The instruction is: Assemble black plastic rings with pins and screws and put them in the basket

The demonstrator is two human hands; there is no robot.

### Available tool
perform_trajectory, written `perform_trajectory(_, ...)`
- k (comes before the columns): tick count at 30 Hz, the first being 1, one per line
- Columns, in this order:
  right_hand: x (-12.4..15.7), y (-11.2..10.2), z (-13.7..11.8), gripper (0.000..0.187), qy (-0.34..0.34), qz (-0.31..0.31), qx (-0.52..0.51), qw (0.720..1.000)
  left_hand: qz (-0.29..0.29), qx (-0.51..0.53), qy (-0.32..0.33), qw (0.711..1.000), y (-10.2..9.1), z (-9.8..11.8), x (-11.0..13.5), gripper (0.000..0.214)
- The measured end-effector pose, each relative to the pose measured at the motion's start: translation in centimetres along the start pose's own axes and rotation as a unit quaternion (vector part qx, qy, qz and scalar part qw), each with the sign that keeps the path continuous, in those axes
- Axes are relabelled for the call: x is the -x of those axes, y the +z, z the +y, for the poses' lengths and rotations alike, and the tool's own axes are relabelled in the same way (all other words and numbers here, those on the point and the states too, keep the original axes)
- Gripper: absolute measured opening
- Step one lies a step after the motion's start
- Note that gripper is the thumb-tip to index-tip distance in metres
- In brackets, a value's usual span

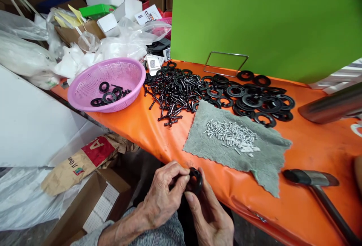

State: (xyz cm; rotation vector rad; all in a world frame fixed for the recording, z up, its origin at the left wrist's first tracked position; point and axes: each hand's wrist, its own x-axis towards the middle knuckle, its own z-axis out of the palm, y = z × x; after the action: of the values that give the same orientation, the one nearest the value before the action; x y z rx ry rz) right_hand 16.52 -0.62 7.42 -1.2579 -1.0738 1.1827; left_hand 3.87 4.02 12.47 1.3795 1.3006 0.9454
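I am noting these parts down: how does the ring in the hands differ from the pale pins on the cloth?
The ring is black; the pale pins are silvery-white. The ring is round with an open middle, while each pale pin is straight. The ring is larger than any single pale pin. Left hand and right hand hold the ring; the pale pins lie loose on the cloth.

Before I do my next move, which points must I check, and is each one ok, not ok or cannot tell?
1. Black ring held in right hand: ok.
2. Left hand touching the ring's edge: ok.
3. Any small piece pinched in left hand: cannot tell, the fingers hide it.
4. Small pins kept in a container: not ok, loose on grey cloth.
5. Hammer lying on table, out of both hands: ok.
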Motion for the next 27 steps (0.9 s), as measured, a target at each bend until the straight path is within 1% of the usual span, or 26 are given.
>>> perform_trajectory(2, -0.1, -0.2, -0.2, 0.051, -0.013, -0.009, 0.014, 1.0, -0.007, 0.001, -0.003, 1.0, -0.1, -0.1, -0.1, 0.018)
perform_trajectory(5, -0.8, -0.7, -1.0, 0.053, -0.055, -0.028, 0.074, 0.995, -0.02, 0.005, -0.01, 1.0, -0.4, -0.2, -0.2, 0.019)
perform_trajectory(7, -1.4, -0.9, -1.5, 0.05, -0.096, -0.03, 0.105, 0.989, -0.027, 0.006, -0.016, 0.999, -0.5, -0.2, -0.2, 0.019)
perform_trajectory(9, -1.8, -0.8, -1.8, 0.045, -0.118, -0.017, 0.117, 0.986, -0.031, 0.007, -0.021, 0.999, -0.6, -0.2, -0.3, 0.019)
perform_trajectory(11, -1.8, -0.4, -1.8, 0.042, -0.107, -0.004, 0.113, 0.988, -0.032, 0.03, -0.03, 0.999, -0.6, 0.0, -0.4, 0.02)
perform_trajectory(13, -1.6, 0.2, -1.6, 0.042, -0.065, 0.022, 0.085, 0.994, -0.037, 0.102, -0.051, 0.993, -0.3, 0.4, -0.6, 0.02)
perform_trajectory(15, -1.2, 0.6, -1.4, 0.044, -0.015, 0.06, 0.048, 0.997, -0.039, 0.188, -0.077, 0.978, 0.1, 0.7, -0.8, 0.025)
perform_trajectory(16, -1.2, 0.6, -1.4, 0.044, 0.001, 0.062, 0.04, 0.997, -0.031, 0.217, -0.088, 0.972, 0.3, 0.8, -0.9, 0.028)
perform_trajectory(17, -1.2, 0.3, -1.5, 0.044, 0.004, 0.05, 0.048, 0.998, -0.018, 0.234, -0.097, 0.967, 0.4, 0.8, -1.0, 0.031)
perform_trajectory(18, -1.5, -0.1, -1.7, 0.043, -0.008, 0.023, 0.076, 0.997, -0.003, 0.242, -0.107, 0.964, 0.5, 0.8, -1.1, 0.034)
perform_trajectory(19, -1.9, -0.7, -1.9, 0.041, -0.035, -0.001, 0.119, 0.992, 0.013, 0.249, -0.119, 0.961, 0.6, 0.8, -1.2, 0.035)
perform_trajectory(20, -2.6, -1.6, -2.2, 0.038, -0.069, -0.015, 0.175, 0.982, 0.023, 0.259, -0.133, 0.957, 0.5, 0.8, -1.4, 0.037)
perform_trajectory(21, -3.6, -2.6, -2.5, 0.034, -0.11, -0.014, 0.242, 0.964, 0.026, 0.27, -0.149, 0.951, 0.4, 0.8, -1.6, 0.038)
perform_trajectory(23, -6.0, -4.6, -3.0, 0.027, -0.185, 0.027, 0.366, 0.912, 0.016, 0.287, -0.173, 0.942, 0.0, 0.8, -2.0, 0.041)
perform_trajectory(24, -7.5, -5.5, -3.0, 0.024, -0.222, 0.045, 0.42, 0.879, 0.006, 0.286, -0.176, 0.942, -0.3, 0.9, -2.2, 0.041)
perform_trajectory(25, -8.9, -6.3, -2.9, 0.024, -0.243, 0.054, 0.448, 0.859, -0.007, 0.274, -0.172, 0.946, -0.6, 1.1, -2.5, 0.04)
perform_trajectory(27, -11.6, -7.2, -2.5, 0.027, -0.257, 0.045, 0.487, 0.833, -0.032, 0.227, -0.145, 0.963, -1.1, 1.4, -2.9, 0.037)
